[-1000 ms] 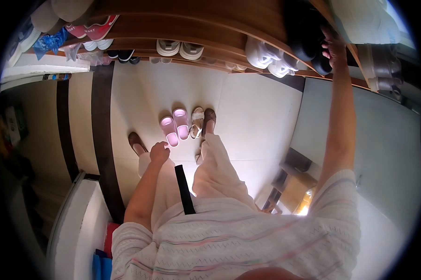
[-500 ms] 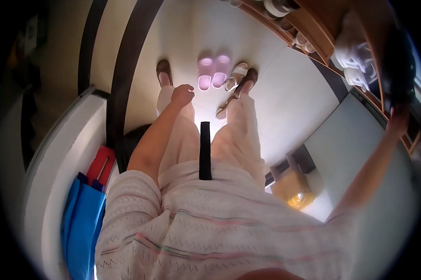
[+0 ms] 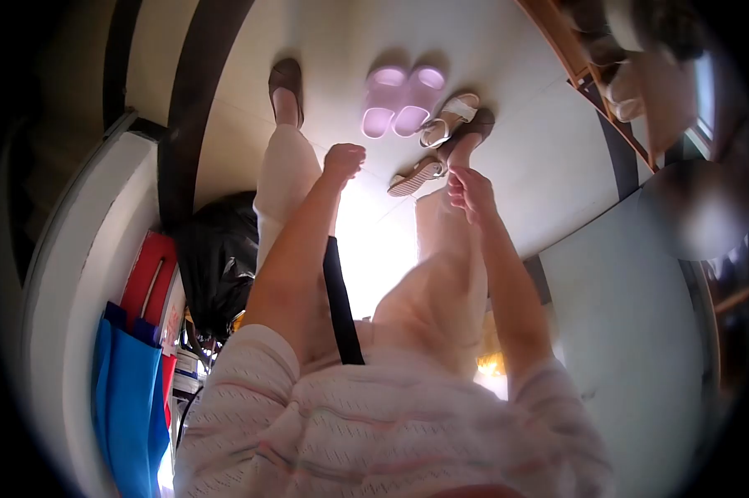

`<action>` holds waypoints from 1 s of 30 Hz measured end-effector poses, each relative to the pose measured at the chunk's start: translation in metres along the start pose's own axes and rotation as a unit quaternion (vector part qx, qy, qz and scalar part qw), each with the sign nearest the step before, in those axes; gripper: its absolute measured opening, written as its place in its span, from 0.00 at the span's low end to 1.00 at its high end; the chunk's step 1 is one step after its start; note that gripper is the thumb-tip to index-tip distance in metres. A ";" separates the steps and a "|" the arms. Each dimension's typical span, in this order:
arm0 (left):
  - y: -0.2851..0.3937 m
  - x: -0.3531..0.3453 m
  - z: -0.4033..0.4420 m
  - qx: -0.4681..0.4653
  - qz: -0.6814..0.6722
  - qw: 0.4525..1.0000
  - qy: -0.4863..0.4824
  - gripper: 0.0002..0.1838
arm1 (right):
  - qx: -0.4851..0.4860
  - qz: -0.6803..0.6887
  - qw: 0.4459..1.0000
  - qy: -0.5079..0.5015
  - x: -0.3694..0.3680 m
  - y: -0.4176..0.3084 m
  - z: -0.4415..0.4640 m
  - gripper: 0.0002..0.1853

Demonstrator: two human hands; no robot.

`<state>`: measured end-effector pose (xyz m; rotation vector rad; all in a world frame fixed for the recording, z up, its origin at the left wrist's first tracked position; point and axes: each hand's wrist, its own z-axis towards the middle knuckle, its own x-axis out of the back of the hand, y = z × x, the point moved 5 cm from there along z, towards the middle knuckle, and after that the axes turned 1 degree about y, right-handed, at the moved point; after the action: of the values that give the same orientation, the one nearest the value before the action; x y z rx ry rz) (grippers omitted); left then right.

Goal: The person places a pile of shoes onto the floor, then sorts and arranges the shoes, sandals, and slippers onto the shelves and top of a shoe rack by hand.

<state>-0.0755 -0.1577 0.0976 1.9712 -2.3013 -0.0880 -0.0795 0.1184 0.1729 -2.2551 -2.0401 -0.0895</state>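
My left hand [image 3: 344, 163] hangs before my left thigh, its fingers curled in and nothing visible in them. My right hand [image 3: 472, 194] is above my right shin, fingers loosely bent and a little apart, holding nothing. Beyond the hands, a pair of pink slippers [image 3: 380, 116] lies on the floor between my feet. One strappy pale sandal [image 3: 461, 110] stands against my right brown shoe [image 3: 476, 124]; the other sandal [image 3: 416, 176] is tipped on its side with the ribbed sole showing. My left foot wears a matching brown shoe [image 3: 286, 83]. Neither hand touches the footwear.
A wooden shoe rack [image 3: 561, 46] with shoes stands at upper right, beside a pale grey panel [image 3: 627, 282]. A blurred round shape [image 3: 706, 212] is in front of it. At left are a black plastic bag [image 3: 218, 261], a blue bag [image 3: 130, 390] and a white ledge [image 3: 84, 249].
My right hand has come away from the shoe rack at far right and down in front of my right leg. The view has shifted, and the black bag shows more. My left hand stays curled.
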 end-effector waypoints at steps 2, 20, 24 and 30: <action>-0.009 -0.019 0.028 0.023 -0.049 0.999 -0.002 0.04 | -0.017 -0.012 1.000 -0.001 -0.028 0.008 0.047 0.12; -0.049 -0.087 0.170 0.118 -0.397 0.898 -0.151 0.08 | -0.132 0.388 0.912 -0.036 -0.119 0.046 0.236 0.15; -0.033 -0.094 0.133 0.086 -0.402 0.885 -0.218 0.12 | -0.128 0.389 0.909 -0.074 -0.114 0.025 0.181 0.14; 0.052 -0.106 0.034 0.095 -0.504 0.824 -0.241 0.11 | -0.083 0.448 0.873 -0.173 -0.098 -0.023 0.084 0.11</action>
<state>-0.1146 -0.0461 0.0655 3.3466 -1.1452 -0.4988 -0.1145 0.0335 0.0798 -3.2573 -0.8834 0.2346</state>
